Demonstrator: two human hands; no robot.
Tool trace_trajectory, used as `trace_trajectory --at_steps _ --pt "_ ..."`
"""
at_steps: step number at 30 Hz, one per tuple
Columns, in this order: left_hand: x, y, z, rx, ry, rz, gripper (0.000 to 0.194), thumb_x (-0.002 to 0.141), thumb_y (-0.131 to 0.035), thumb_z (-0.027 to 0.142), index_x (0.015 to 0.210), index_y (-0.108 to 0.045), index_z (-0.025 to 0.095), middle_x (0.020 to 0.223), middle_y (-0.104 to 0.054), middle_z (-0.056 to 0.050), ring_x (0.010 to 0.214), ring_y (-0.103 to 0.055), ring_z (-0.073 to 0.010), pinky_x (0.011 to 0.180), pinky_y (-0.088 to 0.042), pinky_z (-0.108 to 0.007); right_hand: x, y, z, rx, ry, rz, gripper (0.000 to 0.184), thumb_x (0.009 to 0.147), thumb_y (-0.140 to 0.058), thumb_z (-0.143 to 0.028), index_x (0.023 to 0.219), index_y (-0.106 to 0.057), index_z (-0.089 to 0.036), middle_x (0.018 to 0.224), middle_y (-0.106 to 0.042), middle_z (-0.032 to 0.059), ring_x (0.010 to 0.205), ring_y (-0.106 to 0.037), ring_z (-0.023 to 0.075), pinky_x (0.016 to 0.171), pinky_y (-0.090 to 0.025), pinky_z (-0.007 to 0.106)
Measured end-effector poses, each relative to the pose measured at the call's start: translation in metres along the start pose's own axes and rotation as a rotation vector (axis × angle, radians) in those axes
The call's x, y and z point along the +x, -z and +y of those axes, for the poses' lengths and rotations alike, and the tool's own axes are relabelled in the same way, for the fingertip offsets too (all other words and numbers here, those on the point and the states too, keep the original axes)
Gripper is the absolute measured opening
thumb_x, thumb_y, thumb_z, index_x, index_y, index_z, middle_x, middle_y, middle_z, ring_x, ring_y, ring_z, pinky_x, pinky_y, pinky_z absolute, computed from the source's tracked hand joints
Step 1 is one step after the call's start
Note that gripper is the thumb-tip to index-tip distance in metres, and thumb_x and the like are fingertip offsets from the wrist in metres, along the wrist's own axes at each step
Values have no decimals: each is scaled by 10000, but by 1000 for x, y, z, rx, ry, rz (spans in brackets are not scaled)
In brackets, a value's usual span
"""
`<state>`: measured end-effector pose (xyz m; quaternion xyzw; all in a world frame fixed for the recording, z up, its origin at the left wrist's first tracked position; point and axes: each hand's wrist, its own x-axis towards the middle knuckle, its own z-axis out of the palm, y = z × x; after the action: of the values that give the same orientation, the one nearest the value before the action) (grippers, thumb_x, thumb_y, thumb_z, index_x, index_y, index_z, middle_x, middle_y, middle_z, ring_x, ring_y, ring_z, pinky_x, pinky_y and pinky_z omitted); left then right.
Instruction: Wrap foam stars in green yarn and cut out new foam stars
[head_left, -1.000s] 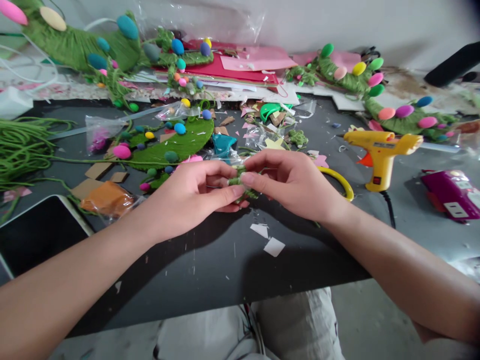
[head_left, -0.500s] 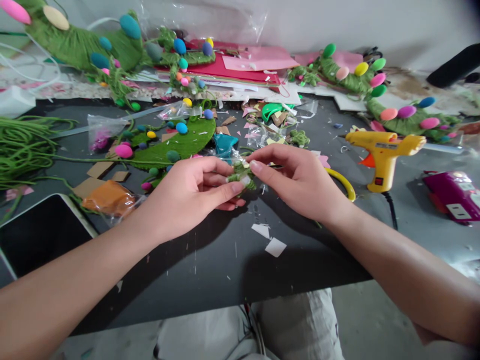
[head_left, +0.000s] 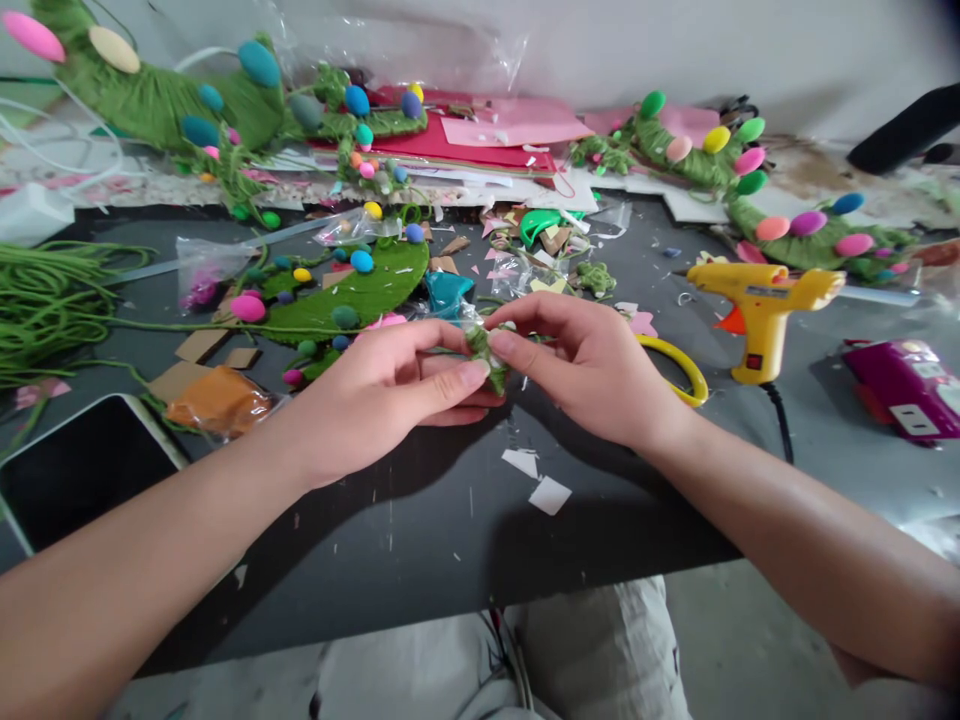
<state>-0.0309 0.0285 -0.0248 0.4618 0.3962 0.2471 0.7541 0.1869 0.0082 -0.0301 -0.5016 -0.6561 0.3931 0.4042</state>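
Between my two hands is a small green yarn-wrapped piece point(head_left: 496, 376), partly covered by my fingers. My left hand point(head_left: 420, 375) is closed on its left side, thumb on top and fingers beneath. On the right side, my right hand point(head_left: 577, 355) pinches it between thumb and forefinger. Just behind lies a teal packet point(head_left: 448, 293). A green crescent point(head_left: 375, 290) with coloured egg-shaped balls lies beyond my left hand. Beside my right hand is a yellow ring-shaped handle point(head_left: 694, 375), partly hidden by that hand.
A yellow glue gun point(head_left: 776, 300) stands at right, near a purple power strip point(head_left: 900, 390). At left are green yarn point(head_left: 56, 300), an orange packet point(head_left: 221, 398) and a tablet point(head_left: 94, 465). White paper scraps point(head_left: 550, 495) lie near the front edge.
The green piece has turned more upright between my fingers. My right fingertips have shifted slightly left, and my left fingers have closed in a little around it.
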Motion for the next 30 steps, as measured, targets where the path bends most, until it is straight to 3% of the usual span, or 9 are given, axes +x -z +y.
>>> trace_trajectory --at_steps 7,12,16,22,27,30 --pt "3 1 -1 14 -21 12 186 926 -854 301 1000 -750 166 893 -823 -16 923 -839 -187 839 -708 -236 1 4 -4 89 13 -78 451 1048 -635 -578 906 -750 -166 680 -581 -28 591 -497 89 543 -395 255" --pt "1 -1 -1 -1 5 12 173 942 -833 265 1028 -732 154 919 -832 -26 940 -841 -194 872 -709 -253 1 2 1 94 25 -50 367 990 -753 -506 1049 -767 -144 804 -686 -3 675 -574 100 603 -452 252" --pt "1 -1 -1 12 30 -20 225 938 -841 274 1076 -710 154 958 -846 -42 970 -841 -202 895 -709 -273 1 -1 3 67 33 -43 351 965 -788 -492 1033 -769 -148 816 -698 2 690 -585 110 607 -460 258" --pt "2 -1 -2 6 16 -14 314 929 -847 291 1172 -687 171 999 -858 -62 954 -843 -203 884 -710 -277 0 4 -2 58 -21 -78 521 1075 -550 -625 879 -732 -178 597 -500 -47 534 -481 88 501 -378 259" --pt "-1 0 -1 50 2 -8 427 911 -868 343 1252 -653 203 1014 -856 -60 998 -839 -223 899 -708 -296 1 3 0 67 15 -68 350 1011 -730 -492 1061 -776 -149 785 -703 0 659 -592 102 570 -454 251" --pt "-2 -2 1 128 -12 -16 473 873 -896 419 1236 -677 209 998 -847 -50 993 -838 -249 851 -723 -320 1 1 1 82 20 -56 314 980 -775 -443 1067 -788 -141 918 -783 41 766 -664 130 647 -519 263"
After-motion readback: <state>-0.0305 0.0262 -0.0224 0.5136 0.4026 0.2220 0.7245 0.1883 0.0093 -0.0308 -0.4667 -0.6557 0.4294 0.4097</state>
